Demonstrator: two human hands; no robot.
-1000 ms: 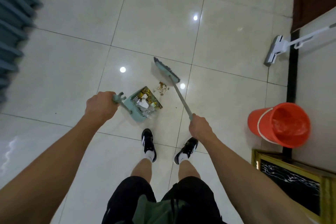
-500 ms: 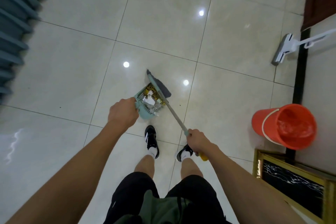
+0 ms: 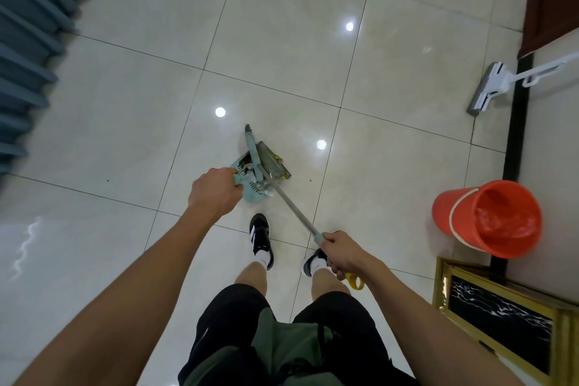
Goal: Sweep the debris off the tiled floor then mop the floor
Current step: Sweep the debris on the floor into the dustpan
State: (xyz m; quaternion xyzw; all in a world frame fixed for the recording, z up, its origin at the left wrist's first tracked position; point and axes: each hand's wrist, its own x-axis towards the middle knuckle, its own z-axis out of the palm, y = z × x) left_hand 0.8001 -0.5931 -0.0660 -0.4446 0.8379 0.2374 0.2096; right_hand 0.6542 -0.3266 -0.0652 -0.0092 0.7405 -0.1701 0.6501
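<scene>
A teal dustpan [image 3: 254, 194] sits on the tiled floor [image 3: 282, 50] just ahead of my feet, with paper scraps and yellow-brown debris [image 3: 247, 170] inside. My left hand [image 3: 213, 193] grips its short handle. My right hand [image 3: 343, 252] grips the top of a broom handle [image 3: 293, 208]. The broom head [image 3: 272, 159] lies across the mouth of the dustpan, covering most of the debris. A yellow loop hangs from the handle end below my right hand.
An orange bucket [image 3: 487, 219] stands at the right by the wall. A white flat mop [image 3: 488, 88] leans against that wall further back. A gold-framed dark panel [image 3: 501, 313] lies at lower right. Blue-grey curtain folds [image 3: 28, 41] line the left edge.
The broom head swept from beyond the debris pile toward me into the dustpan mouth. The loose debris on the tile is gone. My left hand slid closer to the pan.
</scene>
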